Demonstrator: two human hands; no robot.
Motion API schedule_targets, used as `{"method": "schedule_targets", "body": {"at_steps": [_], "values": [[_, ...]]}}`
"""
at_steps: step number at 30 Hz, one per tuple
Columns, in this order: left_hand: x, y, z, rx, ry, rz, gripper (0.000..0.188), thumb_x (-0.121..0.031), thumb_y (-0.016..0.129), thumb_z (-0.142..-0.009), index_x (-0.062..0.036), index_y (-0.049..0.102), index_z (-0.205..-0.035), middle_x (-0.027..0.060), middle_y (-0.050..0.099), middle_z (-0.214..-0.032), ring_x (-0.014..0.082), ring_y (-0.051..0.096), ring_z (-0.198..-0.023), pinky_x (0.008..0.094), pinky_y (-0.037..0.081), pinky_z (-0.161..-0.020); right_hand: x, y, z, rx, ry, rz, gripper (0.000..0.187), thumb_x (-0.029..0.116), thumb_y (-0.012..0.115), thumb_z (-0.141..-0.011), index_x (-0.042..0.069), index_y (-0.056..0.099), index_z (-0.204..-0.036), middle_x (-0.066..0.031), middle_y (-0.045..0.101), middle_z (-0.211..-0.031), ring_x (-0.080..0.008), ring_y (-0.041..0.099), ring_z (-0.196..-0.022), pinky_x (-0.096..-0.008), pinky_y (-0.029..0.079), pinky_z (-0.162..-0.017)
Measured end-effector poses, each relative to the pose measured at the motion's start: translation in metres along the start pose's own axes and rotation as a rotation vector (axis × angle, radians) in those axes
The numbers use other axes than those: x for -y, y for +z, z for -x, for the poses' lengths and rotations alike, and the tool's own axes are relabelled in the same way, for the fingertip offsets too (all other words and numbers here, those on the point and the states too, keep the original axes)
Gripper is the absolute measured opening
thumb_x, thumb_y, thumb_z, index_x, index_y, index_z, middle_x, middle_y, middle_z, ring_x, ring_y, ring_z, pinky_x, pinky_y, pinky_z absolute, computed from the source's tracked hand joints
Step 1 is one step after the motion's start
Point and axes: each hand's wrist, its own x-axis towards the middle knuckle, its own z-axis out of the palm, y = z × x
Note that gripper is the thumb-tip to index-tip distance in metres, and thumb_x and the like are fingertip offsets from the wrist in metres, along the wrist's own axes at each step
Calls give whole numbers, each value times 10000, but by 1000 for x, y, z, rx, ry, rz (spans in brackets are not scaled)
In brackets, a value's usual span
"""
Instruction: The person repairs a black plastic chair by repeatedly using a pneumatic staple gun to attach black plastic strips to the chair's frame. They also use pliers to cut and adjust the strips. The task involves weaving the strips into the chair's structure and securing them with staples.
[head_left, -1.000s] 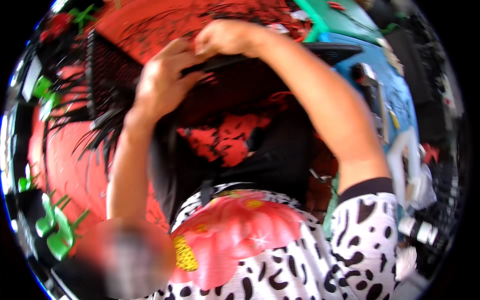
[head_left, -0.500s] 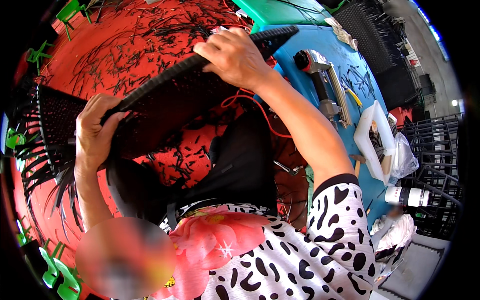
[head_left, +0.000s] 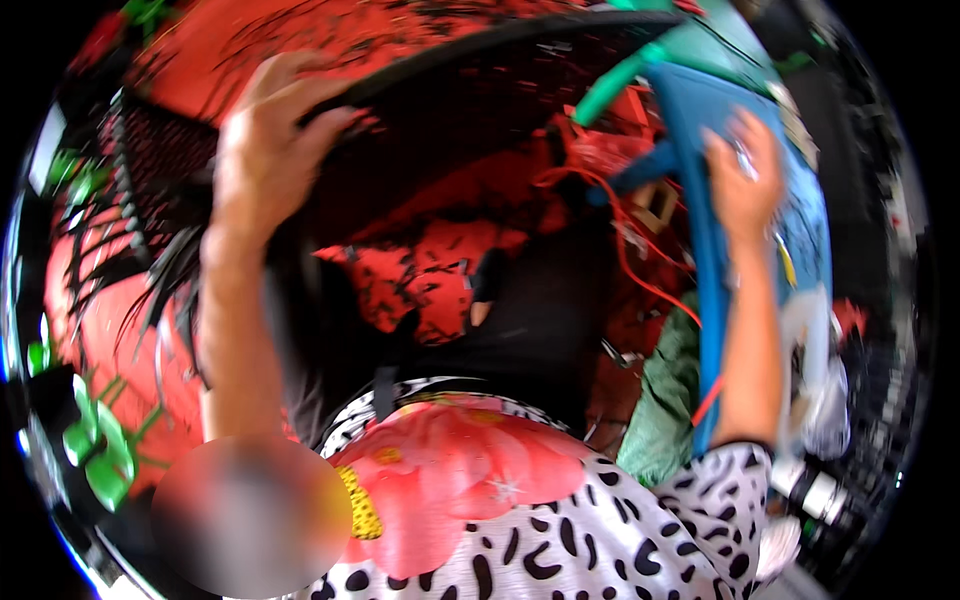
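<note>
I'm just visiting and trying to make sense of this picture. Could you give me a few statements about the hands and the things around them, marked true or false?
1. The left hand is at the edge of the black panel. True.
2. The right hand is on the black panel too. False: it is over the blue table.
3. Black scraps lie on the red floor. True.
4. The hose is green. False: it is orange-red.
5. A green chair shows at the lower left. True.
6. Both hands are gloved. False: both are bare.
</note>
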Motion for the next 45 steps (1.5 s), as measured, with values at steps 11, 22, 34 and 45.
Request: {"method": "schedule_targets", "body": {"at_steps": [11, 22, 34, 45], "values": [[8, 3, 2, 30, -49, 203, 219, -65, 620, -746, -25, 677, -953, 129, 648, -898, 318, 632, -870, 366, 501, -772, -109, -52, 49, 648, 613, 427, 619, 396, 786, -657, -61, 584, -1021, -254, 652, -966, -374, 633, -943, -426, 467, -841], [5, 13, 1, -37, -79, 95, 201, -145, 659, -768, -17, 680, -921, 132, 655, -848, 302, 641, -801, 349, 500, -725, -106, -56, 36, 573, 661, 465, 376, 202, 663, -697, -57, 557, -949, -216, 635, -791, -326, 647, -709, -422, 503, -662], [0, 10, -1, 55, -212, 90, 249, -230, 665, -763, -59, 695, -941, 135, 656, -750, 299, 653, -737, 375, 507, -685, 107, -112, -9, 450, 372, -624, 502, 117, 619, -796, -68, 465, -1236, -62, 552, -788, -134, 545, -645, -277, 444, -632], [-9, 11, 7, 101, -179, 41, 252, -267, 650, -783, -73, 691, -939, 143, 646, -757, 339, 628, -779, 424, 495, -717, 210, -54, -6, 966, 437, -868, 209, 147, 665, -655, 6, 565, -772, -68, 573, -684, -130, 565, -585, -265, 457, -565]]}}
